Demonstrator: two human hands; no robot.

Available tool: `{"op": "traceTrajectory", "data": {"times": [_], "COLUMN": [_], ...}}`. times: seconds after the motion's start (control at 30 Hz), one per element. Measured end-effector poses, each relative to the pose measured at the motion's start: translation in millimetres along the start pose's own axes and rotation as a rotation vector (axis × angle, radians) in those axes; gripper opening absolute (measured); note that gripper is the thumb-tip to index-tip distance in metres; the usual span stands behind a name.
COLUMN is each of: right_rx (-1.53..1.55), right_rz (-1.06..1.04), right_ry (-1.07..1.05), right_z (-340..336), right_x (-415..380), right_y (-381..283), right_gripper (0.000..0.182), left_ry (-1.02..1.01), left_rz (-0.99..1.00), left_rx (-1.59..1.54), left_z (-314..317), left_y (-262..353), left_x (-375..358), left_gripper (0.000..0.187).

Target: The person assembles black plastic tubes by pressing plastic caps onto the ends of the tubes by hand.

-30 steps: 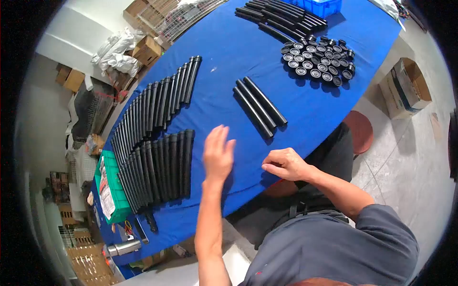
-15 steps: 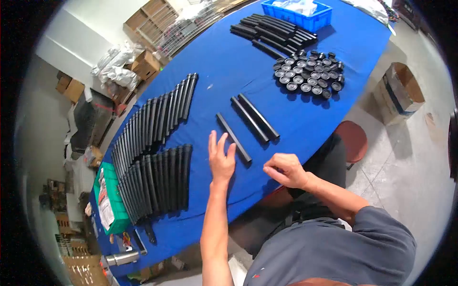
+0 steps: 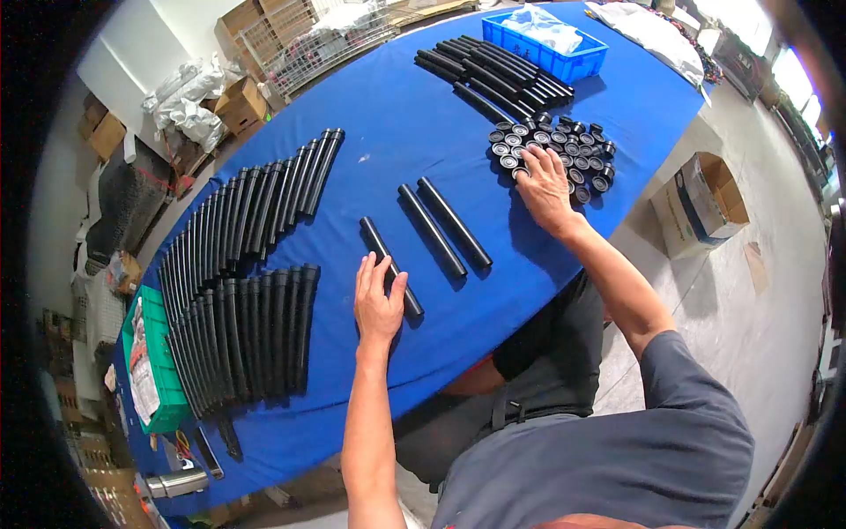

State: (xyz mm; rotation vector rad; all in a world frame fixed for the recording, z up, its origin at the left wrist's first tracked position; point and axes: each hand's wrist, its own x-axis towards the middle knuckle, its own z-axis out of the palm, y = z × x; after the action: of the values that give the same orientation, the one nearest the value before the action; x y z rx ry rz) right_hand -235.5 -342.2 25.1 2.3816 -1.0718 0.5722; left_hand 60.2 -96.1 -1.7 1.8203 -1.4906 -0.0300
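My left hand lies over a single black tube, fingers spread across its lower half. Out at the right, my right hand reaches into a heap of round black caps. Its fingers are stretched over the caps on the near left side of the heap, and the fingertips overlap several of them. Between the hands, two more black tubes lie side by side on the blue cloth.
Two fanned rows of capped black tubes cover the left of the table. A green crate stands beside them. Plain black tubes are stacked at the far end by a blue crate. A cardboard box sits on the floor at right.
My right hand has moved from the table's near edge out to the heap of caps. My left hand now lies over the single tube. The whole view has shifted a little.
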Motion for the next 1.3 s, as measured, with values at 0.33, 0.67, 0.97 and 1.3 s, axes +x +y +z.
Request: {"op": "traceTrajectory", "data": {"times": [0.33,0.67,0.97,1.3], "right_rx": [0.432,0.612,1.063,1.090], "right_rz": [-0.031,0.078,0.046,-0.201], "right_ry": [0.226,-0.131,0.011,-0.145], "right_z": [-49.2,-68.4,-133.4,-145.8], "right_x": [-37.3,-88.1,-100.8,-135.4], "right_y": [-31.8,-47.2,-100.4,-184.7], "right_gripper": [0.031,0.035,0.045,0.072], "left_ry": [0.015,0.001,0.002,-0.050], "left_rz": [-0.001,0.039,0.208,0.119], "left_rx": [-0.016,0.017,0.168,0.389], "left_z": [-0.5,-1.6,3.6,-48.1], "left_y": [-0.1,3.0,10.0,75.4], "left_x": [0.9,-1.2,-1.8,-98.8], "left_gripper": [0.048,0.036,0.026,0.018]}}
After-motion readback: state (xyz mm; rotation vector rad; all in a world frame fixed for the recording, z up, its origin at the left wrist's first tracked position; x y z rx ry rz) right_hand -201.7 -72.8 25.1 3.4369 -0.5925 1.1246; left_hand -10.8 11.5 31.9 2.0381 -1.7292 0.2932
